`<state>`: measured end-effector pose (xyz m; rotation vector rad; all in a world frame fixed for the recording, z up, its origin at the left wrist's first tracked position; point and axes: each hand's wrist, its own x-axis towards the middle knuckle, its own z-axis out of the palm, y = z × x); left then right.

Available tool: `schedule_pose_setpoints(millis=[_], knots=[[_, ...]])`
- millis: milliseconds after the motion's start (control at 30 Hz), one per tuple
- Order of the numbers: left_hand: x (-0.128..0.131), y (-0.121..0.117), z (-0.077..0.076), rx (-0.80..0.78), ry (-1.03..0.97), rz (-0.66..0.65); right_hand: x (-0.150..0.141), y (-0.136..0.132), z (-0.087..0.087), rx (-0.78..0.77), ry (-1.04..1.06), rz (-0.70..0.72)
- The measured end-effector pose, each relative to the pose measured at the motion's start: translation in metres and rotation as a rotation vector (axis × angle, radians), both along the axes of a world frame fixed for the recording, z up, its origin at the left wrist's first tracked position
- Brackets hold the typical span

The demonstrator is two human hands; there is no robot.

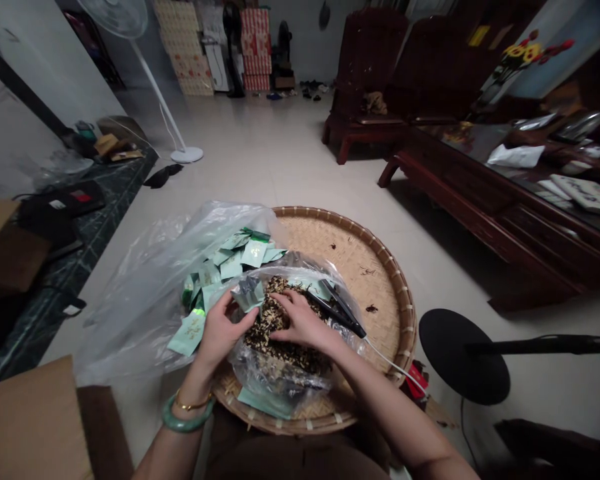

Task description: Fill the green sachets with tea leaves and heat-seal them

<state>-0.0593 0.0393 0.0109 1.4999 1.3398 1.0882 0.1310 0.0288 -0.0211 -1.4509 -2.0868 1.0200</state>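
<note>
Nearest us, the left forearm (pixel 167 453) with its green bangle (pixel 184 424) and the right forearm (pixel 395 407) extend over a round woven tray (pixel 393 287), whose raised rim should contain stray bits. The left hand (pixel 227 328) grips an opened green sachet (pixel 249 293) beside a loose dried mix (pixel 266 327), presumably to steady its silvery mouth. The right hand (pixel 300 321) rests in that mix, thumb and fingers parted; we cannot tell whether flakes sit between them. Clear plastic (pixel 265 373) keeps the mix together. Other sachets (pixel 231 265) lie to the left, conveniently close.
</note>
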Motion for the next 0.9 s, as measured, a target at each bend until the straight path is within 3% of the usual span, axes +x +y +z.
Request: schedule_pose_setpoints(millis=[133,267,367,500,600,767,900], knots=[[0.001,0.000,0.000,0.007,0.018,0.002,-0.005,0.005,-0.004,0.023,-0.062,0.102],[0.001,0.001,-0.002,0.008,0.030,0.004,0.004,0.012,-0.006,0.002,0.034,-0.063],[0.001,0.001,-0.003,0.006,0.016,0.006,0.018,0.009,-0.002,-0.038,-0.027,-0.101],[0.003,0.000,-0.003,-0.004,0.014,-0.003,0.019,-0.002,0.001,-0.099,-0.184,-0.042],[0.003,-0.001,-0.004,-0.001,0.033,-0.007,0.007,-0.005,-0.001,-0.096,-0.188,0.018],[0.002,-0.001,-0.003,0.020,0.067,-0.010,-0.003,0.006,-0.001,-0.014,-0.098,0.028],[0.002,-0.002,-0.002,0.050,0.098,0.000,-0.001,0.018,0.000,-0.043,-0.140,0.170]])
